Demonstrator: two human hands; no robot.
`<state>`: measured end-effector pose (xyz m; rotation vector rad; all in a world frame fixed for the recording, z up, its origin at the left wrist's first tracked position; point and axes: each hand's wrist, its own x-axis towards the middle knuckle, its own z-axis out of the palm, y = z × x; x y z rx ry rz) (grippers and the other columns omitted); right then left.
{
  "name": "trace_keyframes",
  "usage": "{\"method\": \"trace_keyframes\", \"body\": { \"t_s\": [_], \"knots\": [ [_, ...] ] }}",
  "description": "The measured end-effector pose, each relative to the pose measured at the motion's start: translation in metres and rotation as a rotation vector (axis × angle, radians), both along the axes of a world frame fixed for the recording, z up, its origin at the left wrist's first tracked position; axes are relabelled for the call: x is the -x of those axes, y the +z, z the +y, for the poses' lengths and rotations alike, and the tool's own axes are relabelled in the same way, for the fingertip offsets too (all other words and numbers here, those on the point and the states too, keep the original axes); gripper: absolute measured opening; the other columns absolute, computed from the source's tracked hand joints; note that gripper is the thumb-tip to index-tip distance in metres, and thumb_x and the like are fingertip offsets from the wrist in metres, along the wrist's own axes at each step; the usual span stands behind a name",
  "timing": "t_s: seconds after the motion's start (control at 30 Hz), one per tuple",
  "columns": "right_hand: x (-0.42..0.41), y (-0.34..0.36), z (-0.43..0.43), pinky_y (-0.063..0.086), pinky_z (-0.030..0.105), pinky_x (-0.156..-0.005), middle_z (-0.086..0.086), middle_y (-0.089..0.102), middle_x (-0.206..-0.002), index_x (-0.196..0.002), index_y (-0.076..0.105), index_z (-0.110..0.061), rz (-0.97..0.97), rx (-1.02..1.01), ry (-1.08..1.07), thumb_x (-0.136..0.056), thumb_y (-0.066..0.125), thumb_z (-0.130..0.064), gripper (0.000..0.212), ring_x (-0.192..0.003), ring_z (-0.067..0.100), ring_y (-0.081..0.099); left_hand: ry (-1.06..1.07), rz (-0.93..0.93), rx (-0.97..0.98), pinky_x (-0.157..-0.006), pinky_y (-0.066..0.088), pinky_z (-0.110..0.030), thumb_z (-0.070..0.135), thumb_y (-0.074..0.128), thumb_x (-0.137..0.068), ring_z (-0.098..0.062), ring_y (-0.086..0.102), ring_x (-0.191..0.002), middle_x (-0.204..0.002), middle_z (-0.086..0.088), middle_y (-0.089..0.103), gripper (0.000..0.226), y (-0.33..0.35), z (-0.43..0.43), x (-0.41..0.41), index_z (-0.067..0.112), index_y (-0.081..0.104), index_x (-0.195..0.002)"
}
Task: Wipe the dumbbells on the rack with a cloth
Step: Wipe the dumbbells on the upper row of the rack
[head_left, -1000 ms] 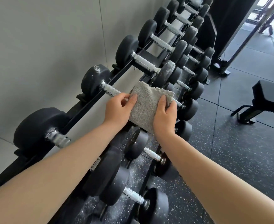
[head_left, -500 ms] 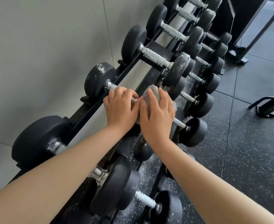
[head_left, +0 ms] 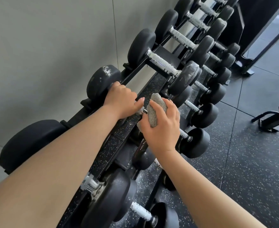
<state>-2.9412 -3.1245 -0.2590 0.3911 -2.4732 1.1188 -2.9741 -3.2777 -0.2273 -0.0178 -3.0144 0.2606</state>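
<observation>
Covering dumbbell (head_left: 102, 81) end: cloth (head_left: 157, 111) under right hand (head_left: 161, 129)

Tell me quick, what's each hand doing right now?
Left hand: closed around the dumbbell handle.
Right hand: closed on the cloth, pressing it at the handle's near end.

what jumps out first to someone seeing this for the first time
Two bare arms reach in from the bottom: the right hand presses a bunched grey cloth over the near end of a dumbbell on the top rail, while the left hand grips its handle. Behind them, a long rack of black dumbbells runs diagonally along the pale wall.
</observation>
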Motion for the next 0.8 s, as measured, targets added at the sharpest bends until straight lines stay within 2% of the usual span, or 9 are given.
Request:
{"method": "trace_keyframes", "body": {
  "t_s": [0.07, 0.17, 0.3, 0.43, 0.53, 0.7, 0.73, 0.8],
  "knots": [
    [0.003, 0.005, 0.003, 0.046, 0.045, -0.098, 0.002, 0.055, -0.134, -0.116, 0.07, -0.026, -0.066, -0.013, 0.015, -0.082, 0.056, -0.042, 0.04, -0.128, 0.029, 0.046, -0.046, 0.044, -0.007, -0.081, 0.035, -0.039, 0.046, 0.021, -0.097, -0.027, 0.052, -0.07, -0.073, -0.011, 0.065, 0.058, -0.004, -0.002, 0.003, 0.011, 0.058, -0.069],
    [0.01, 0.017, 0.008, 0.04, 0.034, -0.095, -0.005, 0.051, -0.138, -0.121, 0.066, -0.033, -0.222, -0.069, 0.057, -0.082, 0.054, -0.043, 0.042, -0.131, 0.022, 0.042, -0.119, 0.314, -0.053, -0.07, 0.04, -0.037, 0.039, 0.03, -0.095, -0.026, 0.049, -0.053, -0.053, -0.007, 0.057, 0.056, -0.02, -0.005, 0.001, 0.009, 0.057, -0.056],
    [0.03, 0.038, 0.012, 0.044, 0.032, -0.09, -0.016, 0.054, -0.128, -0.118, 0.065, -0.041, -0.415, -0.129, 0.114, -0.083, 0.053, -0.041, 0.037, -0.119, 0.013, 0.051, -0.159, 0.449, -0.112, -0.073, 0.03, -0.039, 0.038, 0.034, -0.099, -0.027, 0.049, -0.061, -0.061, -0.005, 0.055, 0.05, -0.031, -0.009, -0.001, 0.012, 0.059, -0.064],
    [0.059, 0.046, 0.013, 0.058, 0.043, -0.084, -0.019, 0.07, -0.087, -0.092, 0.073, -0.044, -0.769, 0.003, 0.159, -0.077, 0.058, -0.038, 0.021, -0.088, 0.013, 0.067, -0.128, 0.503, -0.153, -0.082, 0.03, -0.041, 0.034, 0.036, -0.099, -0.029, 0.051, -0.071, -0.07, -0.005, 0.058, 0.043, -0.039, -0.003, -0.009, 0.013, 0.062, -0.071],
    [0.066, 0.043, 0.012, 0.059, 0.045, -0.083, -0.017, 0.071, -0.078, -0.086, 0.075, -0.041, -0.798, 0.071, 0.176, -0.075, 0.061, -0.036, 0.018, -0.085, 0.012, 0.068, -0.105, 0.486, -0.155, -0.085, 0.03, -0.041, 0.036, 0.039, -0.097, -0.03, 0.052, -0.074, -0.071, -0.004, 0.06, 0.042, -0.041, -0.001, -0.011, 0.014, 0.064, -0.071],
    [0.055, 0.042, 0.011, 0.057, 0.042, -0.085, -0.01, 0.073, -0.088, -0.101, 0.072, -0.041, -0.764, 0.112, 0.139, -0.081, 0.057, -0.036, 0.025, -0.081, 0.013, 0.066, -0.07, 0.387, -0.147, -0.084, 0.026, -0.041, 0.042, 0.038, -0.094, -0.033, 0.055, -0.072, -0.066, -0.007, 0.059, 0.049, -0.032, 0.001, -0.01, 0.014, 0.068, -0.067],
    [0.05, 0.043, 0.01, 0.056, 0.04, -0.084, -0.009, 0.072, -0.099, -0.106, 0.07, -0.042, -0.748, 0.107, 0.123, -0.081, 0.055, -0.038, 0.029, -0.083, 0.013, 0.064, -0.06, 0.353, -0.149, -0.084, 0.025, -0.041, 0.043, 0.036, -0.094, -0.034, 0.056, -0.073, -0.066, -0.008, 0.06, 0.051, -0.03, 0.002, -0.01, 0.013, 0.069, -0.068],
    [0.038, 0.04, 0.007, 0.05, 0.036, -0.088, -0.008, 0.059, -0.124, -0.117, 0.065, -0.043, -0.65, 0.079, 0.068, -0.084, 0.054, -0.037, 0.035, -0.102, 0.014, 0.058, -0.028, 0.242, -0.167, -0.089, 0.024, -0.042, 0.047, 0.026, -0.093, -0.036, 0.055, -0.083, -0.074, -0.011, 0.063, 0.059, -0.024, 0.004, -0.011, 0.013, 0.072, -0.075]
  ]
}}
